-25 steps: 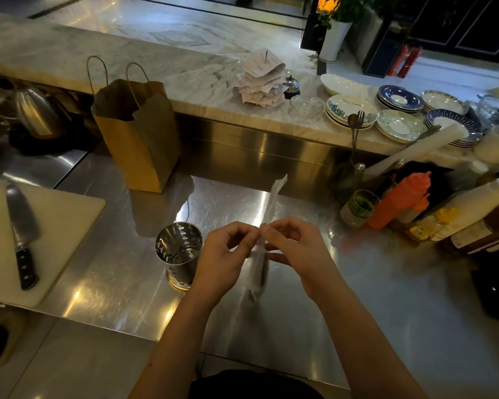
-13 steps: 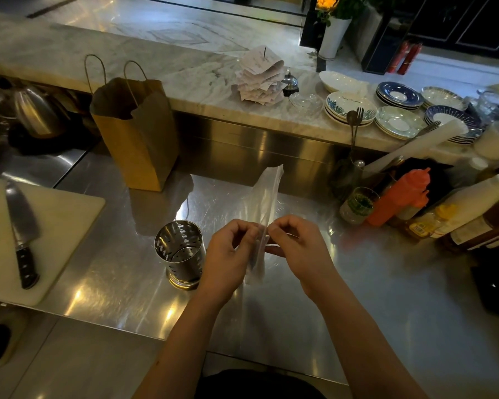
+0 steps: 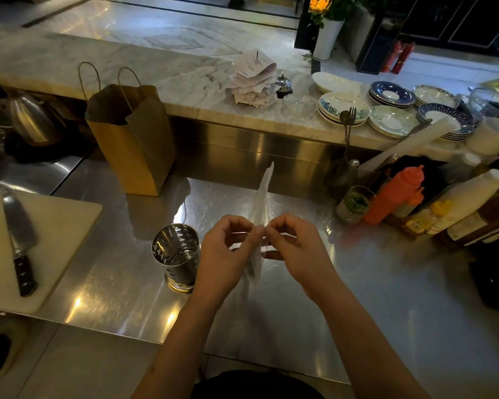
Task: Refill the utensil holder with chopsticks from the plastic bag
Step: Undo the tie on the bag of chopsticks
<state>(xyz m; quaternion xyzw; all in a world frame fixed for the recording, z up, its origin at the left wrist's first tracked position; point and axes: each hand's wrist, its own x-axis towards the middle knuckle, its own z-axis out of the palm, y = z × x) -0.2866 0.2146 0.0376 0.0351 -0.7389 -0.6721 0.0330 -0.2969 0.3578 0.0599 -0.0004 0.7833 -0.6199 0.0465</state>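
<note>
Your left hand (image 3: 228, 249) and right hand (image 3: 294, 249) meet fingertip to fingertip over the steel counter (image 3: 357, 298). Both pinch the clear plastic bag (image 3: 260, 203) between thumb and forefinger, with the other fingers curled. The pinch sits partway along the bag. Its thin upper end rises past your fingertips, away from you, and tapers to a point, while the lower part hangs down between your two palms toward the counter. A darker streak shows in that lower part, but the film is too blurred to tell whether it is chopsticks.

The utensil holder (image 3: 177, 254), a perforated metal cup, stands upright on the counter just to the left of your left hand, level with its knuckles. What you can see of its inside is bare metal.

Farther out beyond your left hand, a brown paper bag (image 3: 133, 139) stands open against the front of the marble ledge (image 3: 127, 61). Well out to the left of that hand, a knife (image 3: 19, 240) lies on a pale cutting board (image 3: 64, 226). Beyond your right hand and off to its right, an orange squeeze bottle (image 3: 398, 194) stands among other bottles, and stacks of plates (image 3: 343, 108) sit on the ledge above them
</note>
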